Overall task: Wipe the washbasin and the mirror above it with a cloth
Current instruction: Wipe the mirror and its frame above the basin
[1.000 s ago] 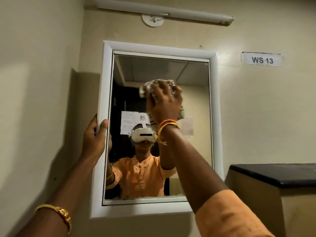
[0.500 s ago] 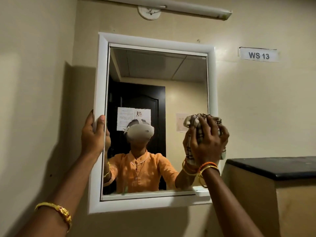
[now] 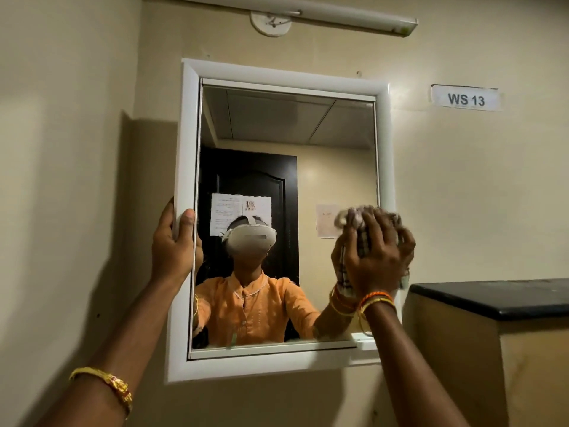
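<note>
Tightly curled fingers (image 3: 377,232) around cloth (image 3: 354,218)

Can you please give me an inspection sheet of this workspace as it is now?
Surface: mirror in white frame on beige wall; washbasin not in view.
Job's things: checked cloth, bunched, at the mirror's right edge.
Clutter: nothing seen.
Hands: left hand grips the frame's left edge; right hand holds the cloth against the glass.
Cables: nothing seen.
Surroundings: tube light above; label "WS 13"; black-topped ledge at right.
</note>
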